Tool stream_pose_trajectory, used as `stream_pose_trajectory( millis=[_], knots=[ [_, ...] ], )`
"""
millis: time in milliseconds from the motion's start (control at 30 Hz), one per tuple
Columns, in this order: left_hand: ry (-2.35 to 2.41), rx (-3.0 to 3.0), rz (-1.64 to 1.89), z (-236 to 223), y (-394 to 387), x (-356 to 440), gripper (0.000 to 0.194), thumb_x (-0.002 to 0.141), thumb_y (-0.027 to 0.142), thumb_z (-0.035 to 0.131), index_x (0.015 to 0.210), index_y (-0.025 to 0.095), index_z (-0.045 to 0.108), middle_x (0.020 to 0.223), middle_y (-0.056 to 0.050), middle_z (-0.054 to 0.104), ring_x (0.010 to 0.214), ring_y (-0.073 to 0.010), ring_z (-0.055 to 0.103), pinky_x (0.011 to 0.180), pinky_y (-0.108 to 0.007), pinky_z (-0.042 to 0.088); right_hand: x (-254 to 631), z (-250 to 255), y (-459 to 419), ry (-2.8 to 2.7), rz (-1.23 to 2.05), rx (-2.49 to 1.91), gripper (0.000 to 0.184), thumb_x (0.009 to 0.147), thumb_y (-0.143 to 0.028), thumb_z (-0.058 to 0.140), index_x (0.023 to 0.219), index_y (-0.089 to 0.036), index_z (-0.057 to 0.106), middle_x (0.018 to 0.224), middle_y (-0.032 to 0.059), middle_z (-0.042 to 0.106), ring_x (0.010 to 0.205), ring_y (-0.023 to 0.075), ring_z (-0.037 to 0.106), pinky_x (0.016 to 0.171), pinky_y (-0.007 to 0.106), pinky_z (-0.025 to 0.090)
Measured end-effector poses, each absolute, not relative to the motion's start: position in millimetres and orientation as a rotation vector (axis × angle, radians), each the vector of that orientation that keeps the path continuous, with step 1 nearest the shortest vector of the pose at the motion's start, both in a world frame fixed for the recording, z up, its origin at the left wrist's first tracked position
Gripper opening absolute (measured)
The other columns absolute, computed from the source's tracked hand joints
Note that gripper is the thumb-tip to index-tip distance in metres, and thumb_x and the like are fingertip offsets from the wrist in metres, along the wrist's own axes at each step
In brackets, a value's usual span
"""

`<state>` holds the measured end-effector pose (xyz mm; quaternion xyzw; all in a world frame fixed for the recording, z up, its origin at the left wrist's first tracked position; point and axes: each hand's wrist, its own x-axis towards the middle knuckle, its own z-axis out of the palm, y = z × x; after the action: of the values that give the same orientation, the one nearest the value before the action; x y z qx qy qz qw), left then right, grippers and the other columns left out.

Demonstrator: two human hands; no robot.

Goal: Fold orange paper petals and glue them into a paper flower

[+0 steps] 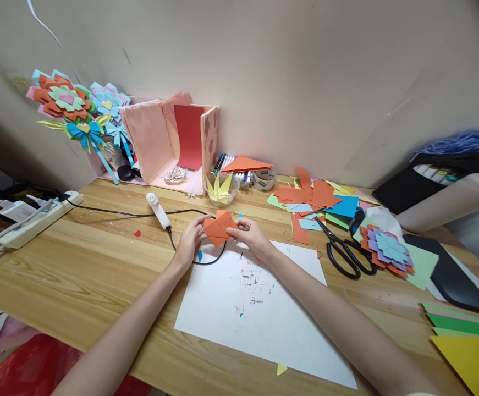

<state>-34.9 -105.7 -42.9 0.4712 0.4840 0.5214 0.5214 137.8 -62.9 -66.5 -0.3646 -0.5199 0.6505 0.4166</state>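
Paper of orange colour (218, 230), folded with several flaps, is held up near the far edge of a white sheet (280, 330). Left hand (190, 239) has its fingers closed on the nine o'clock side of this paper; right hand (249, 235) pinches the three o'clock side between thumb and fingers. The sheet lies toward five o'clock on the wooden bench (111, 264) and carries coloured marks (251, 278). Counting from the orange paper, with twelve o'clock toward the wall (305, 82), a clear bowl (235, 194) stands at twelve and contains yellow folded paper (219, 190). Between nine and ten o'clock, near the left hand, is a white tool (158, 210) with black cable (171, 236). Black scissors (338, 240) lie at three o'clock, and just beside them a layered paper flower (389, 248). Between two and three is a pile of paper scraps (311, 195), mostly orange. Farther away, a pink box (144, 143) stands at eleven o'clock, large paper flowers (66, 99) at ten, and a white power strip (37, 224) at nine.
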Motion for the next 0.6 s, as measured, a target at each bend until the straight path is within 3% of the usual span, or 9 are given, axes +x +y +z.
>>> stream_pose_trajectory(
  millis=[100,167,267,433,600],
  knots=[
    [1.172,1.093,1.102,-42.1,-107.0,-33.3,0.045,0.074,0.049,0.052,0.098,0.012,0.061,0.092,-0.008,0.066,0.084,-0.0195,0.061,0.074,-0.028,0.047,135.3,-64.9,-65.8,-1.383,1.599,-0.926,0.032,0.059,-0.04,0.075,0.066,-0.016,0.055,0.06,-0.0029,0.057,0.053,0.0093,0.05,0.052,0.022,0.039],
    [1.28,1.169,1.054,-42.0,-108.5,-31.9,0.041,0.067,0.047,0.064,0.087,0.011,0.065,0.08,-0.006,0.067,0.074,-0.0177,0.06,0.067,-0.025,0.045,134.1,-63.0,-67.8,-1.433,1.595,-0.925,0.032,0.058,-0.04,0.075,0.066,-0.016,0.055,0.059,-0.0031,0.057,0.052,0.0089,0.049,0.051,0.022,0.037],
    [1.358,1.19,1.052,-43.5,-109.0,-31.4,0.038,0.065,0.047,0.067,0.078,0.011,0.067,0.071,-0.004,0.066,0.065,-0.015,0.057,0.06,-0.023,0.043,132.8,-61.5,-69.3,-1.446,1.608,-0.917,0.032,0.06,-0.042,0.073,0.065,-0.016,0.056,0.059,-0.0023,0.059,0.052,0.0087,0.05,0.051,0.022,0.038],
    [1.421,1.06,1.105,-43.2,-106.7,-34.7,0.04,0.06,0.048,0.07,0.077,0.011,0.067,0.07,-0.004,0.065,0.064,-0.0153,0.057,0.053,-0.022,0.042,133.0,-65.4,-65.2,-1.316,1.708,-0.868,0.035,0.072,-0.051,0.061,0.068,-0.016,0.06,0.059,0.0021,0.064,0.05,0.0091,0.052,0.051,0.022,0.04],
    [1.469,1.0,1.09,-39.0,-107.1,-37.0,0.041,0.057,0.046,0.071,0.078,0.011,0.065,0.065,-0.002,0.062,0.054,-0.0114,0.053,0.044,-0.019,0.037,135.7,-69.1,-59.8,-1.189,1.667,-0.862,0.034,0.067,-0.05,0.066,0.071,-0.016,0.066,0.062,0.0031,0.065,0.048,0.0081,0.046,0.047,0.022,0.035]
  ],
)
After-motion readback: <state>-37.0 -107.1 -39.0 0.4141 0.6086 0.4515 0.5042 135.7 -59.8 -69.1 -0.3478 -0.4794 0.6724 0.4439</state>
